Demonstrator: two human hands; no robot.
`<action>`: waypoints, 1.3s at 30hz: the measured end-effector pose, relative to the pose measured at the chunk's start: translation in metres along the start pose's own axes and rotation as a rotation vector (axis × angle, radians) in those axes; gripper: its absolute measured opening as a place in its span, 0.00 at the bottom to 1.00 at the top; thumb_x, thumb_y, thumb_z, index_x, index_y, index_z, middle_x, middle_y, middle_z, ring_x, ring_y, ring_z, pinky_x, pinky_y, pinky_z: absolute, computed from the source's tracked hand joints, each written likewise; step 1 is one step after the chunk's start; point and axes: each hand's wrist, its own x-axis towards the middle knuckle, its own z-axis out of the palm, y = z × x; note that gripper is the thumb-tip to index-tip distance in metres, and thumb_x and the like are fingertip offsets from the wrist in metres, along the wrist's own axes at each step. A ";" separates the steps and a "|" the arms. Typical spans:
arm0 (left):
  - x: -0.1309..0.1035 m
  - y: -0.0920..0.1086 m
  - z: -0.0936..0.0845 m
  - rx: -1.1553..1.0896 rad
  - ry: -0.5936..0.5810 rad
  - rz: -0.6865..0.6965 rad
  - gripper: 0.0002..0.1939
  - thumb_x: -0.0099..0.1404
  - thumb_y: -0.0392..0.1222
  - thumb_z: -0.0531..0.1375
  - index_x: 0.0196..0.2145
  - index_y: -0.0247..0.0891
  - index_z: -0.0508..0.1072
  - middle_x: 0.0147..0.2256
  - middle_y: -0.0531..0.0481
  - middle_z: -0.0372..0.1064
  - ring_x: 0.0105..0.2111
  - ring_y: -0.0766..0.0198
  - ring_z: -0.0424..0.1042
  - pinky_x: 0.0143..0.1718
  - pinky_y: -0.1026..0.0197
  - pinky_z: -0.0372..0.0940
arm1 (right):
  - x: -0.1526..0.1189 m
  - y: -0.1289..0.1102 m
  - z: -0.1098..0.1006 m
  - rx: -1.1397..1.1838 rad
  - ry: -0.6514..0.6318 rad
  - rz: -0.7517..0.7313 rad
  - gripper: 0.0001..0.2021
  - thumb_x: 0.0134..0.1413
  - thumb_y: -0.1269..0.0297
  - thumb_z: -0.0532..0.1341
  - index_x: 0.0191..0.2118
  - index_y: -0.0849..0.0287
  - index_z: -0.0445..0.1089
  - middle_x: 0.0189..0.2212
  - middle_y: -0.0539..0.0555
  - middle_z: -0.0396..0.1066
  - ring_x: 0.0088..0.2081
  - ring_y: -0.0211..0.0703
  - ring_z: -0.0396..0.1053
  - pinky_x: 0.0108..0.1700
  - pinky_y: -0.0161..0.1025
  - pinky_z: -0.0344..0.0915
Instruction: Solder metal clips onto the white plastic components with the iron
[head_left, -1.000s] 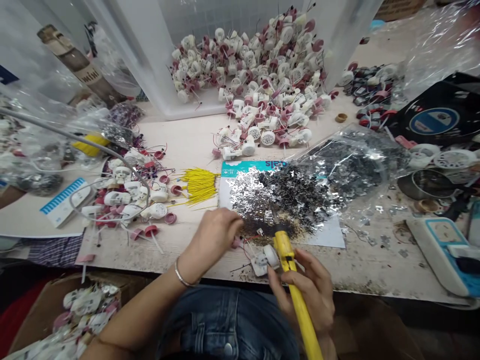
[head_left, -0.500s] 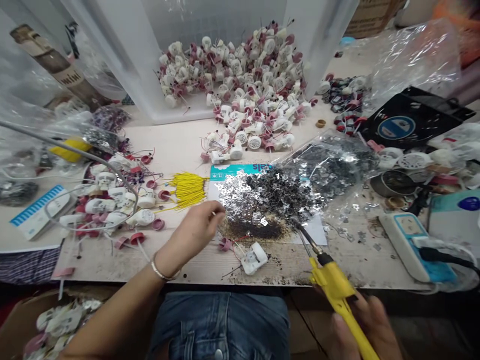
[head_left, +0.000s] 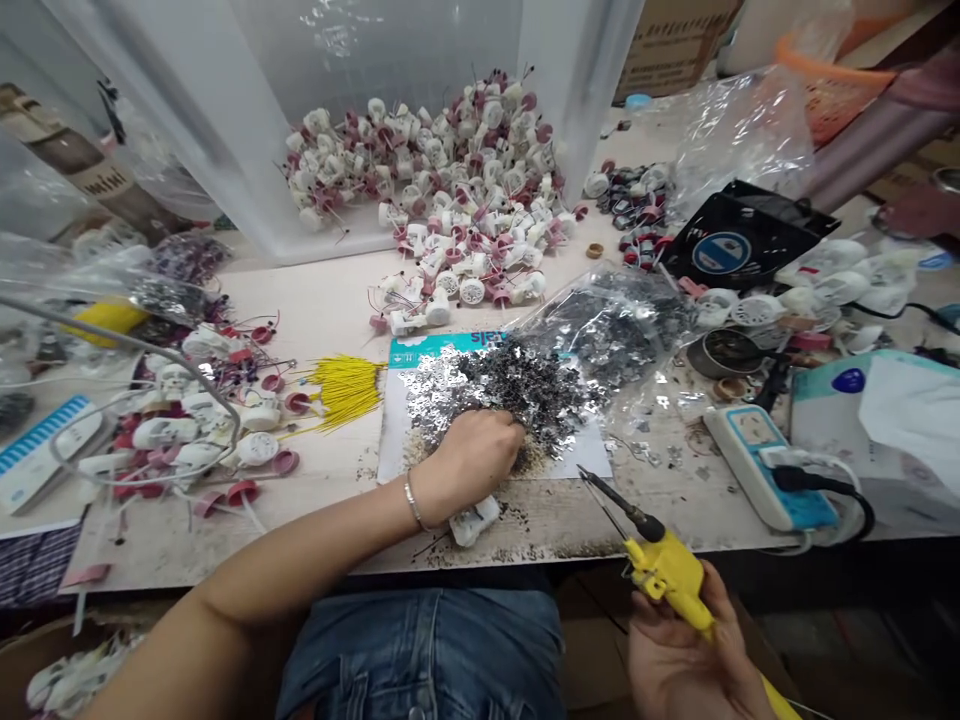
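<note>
My left hand [head_left: 480,452] reaches over the near part of a heap of small metal pieces [head_left: 517,375] on a white sheet [head_left: 394,465]. Its fingers are curled closed at the heap, and whatever they hold is hidden. Partly behind my left wrist lies a white plastic part [head_left: 475,522] with a thin wire. My right hand [head_left: 686,640] grips a yellow soldering gun [head_left: 671,575], its dark tip pointing up and left at the sheet's lower right edge. Left of the sheet is a bundle of yellow wires [head_left: 345,390].
A translucent bin [head_left: 247,190] spills white and pink parts at the back. More parts [head_left: 187,420] lie at left. A clear bag of metal pieces [head_left: 622,320], a black fan [head_left: 739,240], a metal cup [head_left: 724,352] and a power strip [head_left: 765,470] stand at right.
My left hand has moved right, from beside the sheet onto the metal pieces. The soldering gun's tip has drawn back from the heap toward the near edge. The view has shifted right.
</note>
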 end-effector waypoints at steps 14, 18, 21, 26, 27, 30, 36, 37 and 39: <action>-0.020 -0.005 0.002 -0.296 -0.023 -0.104 0.11 0.66 0.34 0.55 0.29 0.34 0.75 0.29 0.47 0.72 0.30 0.64 0.69 0.34 0.62 0.61 | 0.000 -0.006 0.012 0.132 0.153 0.202 0.19 0.44 0.60 0.60 0.45 0.61 0.73 0.38 0.54 0.77 0.32 0.37 0.75 0.25 0.30 0.71; -0.015 -0.002 0.001 -0.168 -0.058 -0.116 0.12 0.64 0.32 0.54 0.26 0.34 0.74 0.28 0.47 0.72 0.29 0.62 0.69 0.32 0.60 0.59 | -0.002 -0.002 0.009 0.099 0.105 0.093 0.15 0.44 0.60 0.61 0.39 0.60 0.73 0.34 0.54 0.77 0.29 0.39 0.75 0.24 0.34 0.71; -0.019 -0.001 -0.005 -0.107 -0.078 -0.146 0.12 0.64 0.33 0.55 0.25 0.35 0.74 0.27 0.48 0.73 0.29 0.61 0.69 0.35 0.58 0.58 | -0.003 0.002 0.007 0.071 0.029 0.000 0.10 0.44 0.62 0.61 0.34 0.59 0.72 0.29 0.52 0.76 0.26 0.42 0.74 0.24 0.39 0.72; -0.025 0.000 -0.011 -0.103 -0.103 -0.231 0.13 0.65 0.37 0.56 0.24 0.36 0.74 0.27 0.49 0.74 0.30 0.60 0.70 0.38 0.55 0.56 | -0.007 0.001 0.013 0.064 0.027 -0.028 0.14 0.44 0.64 0.63 0.40 0.61 0.72 0.33 0.53 0.77 0.31 0.42 0.76 0.26 0.38 0.74; -0.025 0.000 -0.011 -0.096 -0.088 -0.238 0.13 0.65 0.38 0.56 0.25 0.36 0.74 0.27 0.48 0.74 0.30 0.60 0.70 0.39 0.55 0.56 | -0.008 0.001 0.013 0.062 0.005 -0.023 0.16 0.44 0.64 0.63 0.43 0.61 0.71 0.35 0.53 0.77 0.33 0.42 0.76 0.28 0.38 0.75; -0.021 0.001 -0.006 -0.089 -0.016 -0.236 0.12 0.67 0.39 0.56 0.27 0.37 0.75 0.29 0.48 0.75 0.33 0.59 0.70 0.41 0.54 0.55 | -0.012 -0.002 0.014 0.032 -0.056 -0.035 0.24 0.46 0.65 0.64 0.52 0.58 0.67 0.36 0.54 0.77 0.36 0.44 0.76 0.33 0.41 0.75; -0.001 0.006 -0.002 -0.073 0.067 -0.202 0.11 0.68 0.40 0.54 0.32 0.36 0.74 0.34 0.46 0.76 0.37 0.55 0.69 0.45 0.50 0.53 | -0.019 -0.002 0.027 -0.076 -0.008 -0.130 0.23 0.46 0.69 0.64 0.51 0.58 0.69 0.37 0.51 0.76 0.37 0.44 0.75 0.35 0.39 0.74; 0.001 0.006 -0.003 -0.069 0.053 -0.190 0.12 0.68 0.39 0.53 0.31 0.35 0.74 0.33 0.46 0.75 0.37 0.56 0.69 0.45 0.50 0.53 | -0.020 -0.002 0.028 -0.090 -0.001 -0.140 0.22 0.46 0.68 0.64 0.51 0.58 0.69 0.38 0.51 0.75 0.37 0.45 0.75 0.35 0.41 0.74; 0.001 0.005 -0.003 -0.074 0.031 -0.172 0.13 0.68 0.37 0.53 0.30 0.36 0.74 0.33 0.46 0.75 0.37 0.56 0.70 0.45 0.51 0.53 | -0.021 -0.001 0.026 -0.152 0.003 -0.156 0.22 0.47 0.67 0.64 0.51 0.60 0.69 0.38 0.52 0.75 0.36 0.46 0.75 0.36 0.45 0.73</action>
